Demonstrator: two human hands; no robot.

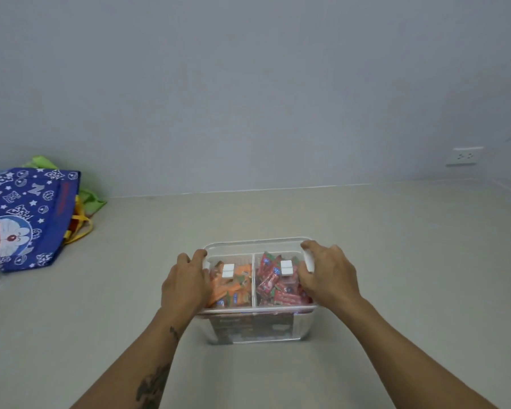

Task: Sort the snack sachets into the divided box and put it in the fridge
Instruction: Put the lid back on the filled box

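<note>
A clear plastic divided box (255, 324) stands on the pale floor in front of me, with a clear lid (252, 245) on top. Its left compartment holds several orange sachets (233, 290); the right one holds several red sachets (273, 286). My left hand (185, 283) lies over the box's left edge, fingers curled on the white side clip. My right hand (326, 271) rests on the right edge, fingers over the other white clip. Whether the clips are latched is hidden by my fingers.
A blue printed tote bag (24, 219) lies on the floor at the left, with green and yellow bags (92, 199) behind it. A grey wall stands behind, with a white power socket (462, 156) low at the right.
</note>
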